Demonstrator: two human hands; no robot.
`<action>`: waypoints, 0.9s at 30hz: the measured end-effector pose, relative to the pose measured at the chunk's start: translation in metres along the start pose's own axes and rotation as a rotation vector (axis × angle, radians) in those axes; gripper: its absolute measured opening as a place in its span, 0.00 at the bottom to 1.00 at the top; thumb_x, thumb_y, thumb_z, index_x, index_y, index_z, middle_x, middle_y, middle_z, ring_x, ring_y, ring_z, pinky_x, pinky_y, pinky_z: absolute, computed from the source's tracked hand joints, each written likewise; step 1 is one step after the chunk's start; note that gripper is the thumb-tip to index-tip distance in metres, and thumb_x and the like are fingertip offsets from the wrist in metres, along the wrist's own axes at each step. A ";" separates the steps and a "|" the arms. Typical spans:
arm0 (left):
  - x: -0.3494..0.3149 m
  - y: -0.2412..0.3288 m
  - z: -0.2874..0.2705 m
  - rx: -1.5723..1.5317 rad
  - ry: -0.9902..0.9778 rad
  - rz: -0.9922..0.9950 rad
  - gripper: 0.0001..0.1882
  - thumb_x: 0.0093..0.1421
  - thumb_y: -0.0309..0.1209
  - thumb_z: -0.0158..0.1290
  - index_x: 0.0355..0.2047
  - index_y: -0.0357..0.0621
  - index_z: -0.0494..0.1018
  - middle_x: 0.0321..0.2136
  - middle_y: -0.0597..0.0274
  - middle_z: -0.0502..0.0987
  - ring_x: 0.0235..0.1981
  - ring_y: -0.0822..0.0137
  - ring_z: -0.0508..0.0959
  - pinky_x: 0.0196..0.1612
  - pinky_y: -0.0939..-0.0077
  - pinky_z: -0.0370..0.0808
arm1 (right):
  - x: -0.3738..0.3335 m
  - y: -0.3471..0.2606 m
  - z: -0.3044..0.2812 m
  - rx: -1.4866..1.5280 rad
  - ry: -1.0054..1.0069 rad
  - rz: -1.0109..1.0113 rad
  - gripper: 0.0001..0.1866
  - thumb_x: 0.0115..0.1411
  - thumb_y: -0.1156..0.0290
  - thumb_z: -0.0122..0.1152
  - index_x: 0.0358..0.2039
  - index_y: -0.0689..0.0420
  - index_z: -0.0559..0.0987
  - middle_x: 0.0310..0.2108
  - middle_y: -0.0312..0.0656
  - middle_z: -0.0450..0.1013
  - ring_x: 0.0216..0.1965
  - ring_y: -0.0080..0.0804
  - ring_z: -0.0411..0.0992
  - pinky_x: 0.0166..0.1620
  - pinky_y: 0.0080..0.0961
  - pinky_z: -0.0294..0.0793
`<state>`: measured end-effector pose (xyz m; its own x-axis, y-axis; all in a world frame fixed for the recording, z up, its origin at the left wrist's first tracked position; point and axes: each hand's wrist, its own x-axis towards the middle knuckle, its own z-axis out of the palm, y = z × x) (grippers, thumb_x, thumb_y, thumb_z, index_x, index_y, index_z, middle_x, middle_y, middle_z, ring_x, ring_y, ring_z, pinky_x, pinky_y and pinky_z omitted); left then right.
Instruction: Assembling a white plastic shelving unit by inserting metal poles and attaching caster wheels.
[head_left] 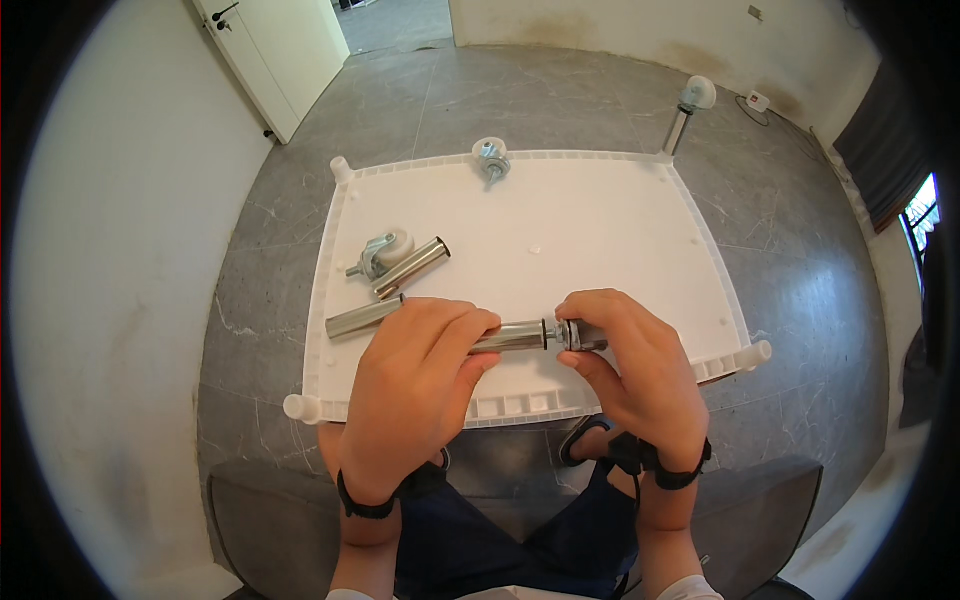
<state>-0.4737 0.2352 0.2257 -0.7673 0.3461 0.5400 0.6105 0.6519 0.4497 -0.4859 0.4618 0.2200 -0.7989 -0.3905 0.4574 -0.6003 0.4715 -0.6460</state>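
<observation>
My left hand (400,390) is closed round a shiny metal tube (518,336) lying sideways over the near part of an upturned white plastic panel (590,225). My right hand (645,365) grips a caster (573,334), its threaded stem lined up with the tube's black-rimmed right end; how far the stem sits inside cannot be told. Fingers cover most of the wheel. Beside my left hand lie two loose metal tubes, one close by (360,319) and one farther off (413,267). A white-wheeled caster (388,252) touches or nearly touches the farther tube.
Another caster (491,162) rests at the panel's far edge. At the far right corner a metal tube (678,132) stands upright, topped by a caster (698,93). White corner sockets (302,408) stick up elsewhere. Around are grey floor tiles (270,290), a grey seat (275,515) and a door (280,70).
</observation>
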 end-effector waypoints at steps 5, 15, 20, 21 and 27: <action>0.003 0.004 0.000 -0.018 -0.052 -0.009 0.14 0.54 0.22 0.59 0.43 0.34 0.76 0.36 0.49 0.78 0.38 0.49 0.77 0.42 0.62 0.74 | 0.001 -0.004 -0.003 -0.032 -0.020 -0.016 0.18 0.54 0.76 0.68 0.45 0.58 0.75 0.41 0.43 0.76 0.39 0.43 0.74 0.42 0.34 0.75; -0.003 -0.001 -0.001 0.067 -0.036 0.043 0.14 0.56 0.27 0.61 0.43 0.38 0.74 0.34 0.55 0.77 0.38 0.56 0.77 0.40 0.65 0.73 | -0.103 -0.034 0.057 0.274 -0.188 -0.091 0.08 0.55 0.75 0.66 0.37 0.54 0.82 0.35 0.40 0.77 0.34 0.41 0.77 0.37 0.33 0.78; -0.003 0.001 -0.002 0.017 -0.017 0.006 0.14 0.54 0.23 0.61 0.42 0.36 0.75 0.34 0.50 0.78 0.38 0.51 0.77 0.41 0.62 0.74 | -0.216 0.005 0.167 0.302 -0.916 0.118 0.16 0.65 0.58 0.59 0.46 0.56 0.77 0.39 0.44 0.77 0.44 0.50 0.77 0.42 0.44 0.78; -0.003 0.001 -0.001 0.013 -0.013 0.004 0.14 0.54 0.23 0.61 0.42 0.36 0.75 0.34 0.50 0.78 0.38 0.51 0.77 0.41 0.62 0.74 | -0.234 0.006 0.177 0.254 -1.026 0.077 0.20 0.66 0.54 0.57 0.48 0.56 0.76 0.41 0.44 0.77 0.46 0.50 0.77 0.45 0.45 0.79; -0.007 -0.002 -0.003 0.050 -0.010 0.045 0.14 0.57 0.27 0.61 0.43 0.38 0.74 0.34 0.56 0.78 0.38 0.57 0.77 0.41 0.66 0.75 | -0.235 -0.009 0.199 0.076 -1.454 0.070 0.21 0.64 0.52 0.59 0.48 0.57 0.76 0.42 0.46 0.76 0.50 0.51 0.75 0.46 0.48 0.78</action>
<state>-0.4691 0.2291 0.2228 -0.7417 0.3823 0.5511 0.6337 0.6687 0.3890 -0.2854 0.3923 -0.0034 -0.0567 -0.8296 -0.5554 -0.5225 0.4987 -0.6916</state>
